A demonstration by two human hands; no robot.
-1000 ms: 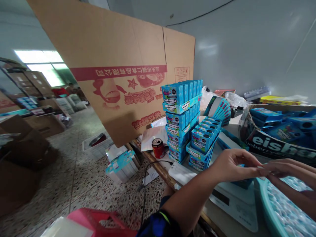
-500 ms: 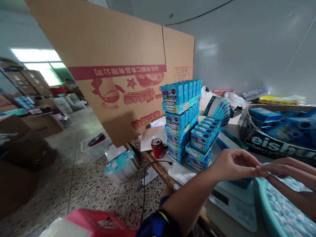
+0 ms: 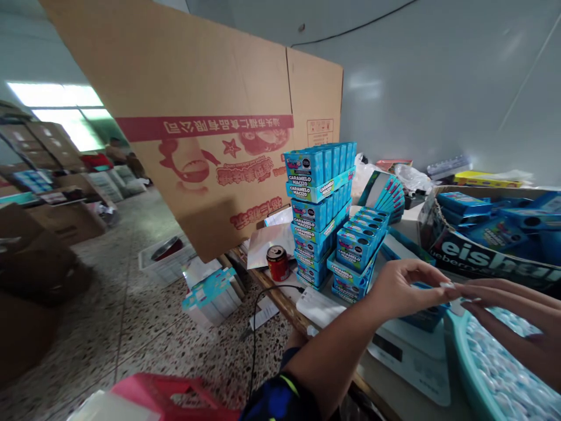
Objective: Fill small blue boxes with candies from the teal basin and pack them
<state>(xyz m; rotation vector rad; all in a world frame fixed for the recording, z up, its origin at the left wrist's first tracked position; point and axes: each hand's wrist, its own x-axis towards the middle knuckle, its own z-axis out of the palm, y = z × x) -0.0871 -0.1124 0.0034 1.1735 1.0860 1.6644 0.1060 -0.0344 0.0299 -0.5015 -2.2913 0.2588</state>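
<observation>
The left hand (image 3: 405,287) and right hand (image 3: 504,298) meet fingertip to fingertip, the left pinched shut. I cannot tell whether either holds anything. At 6 o'clock below them a blue box (image 3: 423,319) sits on a white scale (image 3: 412,356), with a teal basin (image 3: 460,356) at 5 o'clock. Stacked candy boxes (image 3: 318,193) and a red can (image 3: 277,263) stand on the counter (image 3: 280,303) at 10 o'clock.

What is pinched where the fingertips of the left hand (image 3: 403,286) and the right hand (image 3: 504,298) meet is too small to be told. The small blue carton (image 3: 427,318) on the white scale (image 3: 412,356) is mostly hidden behind them. The teal plastic basin (image 3: 462,362) at near right is cut off by the edges, as is the lettering on the printed cardboard tray (image 3: 482,260). Far left, the shelves of brown boxes (image 3: 39,137) are blurred.
</observation>
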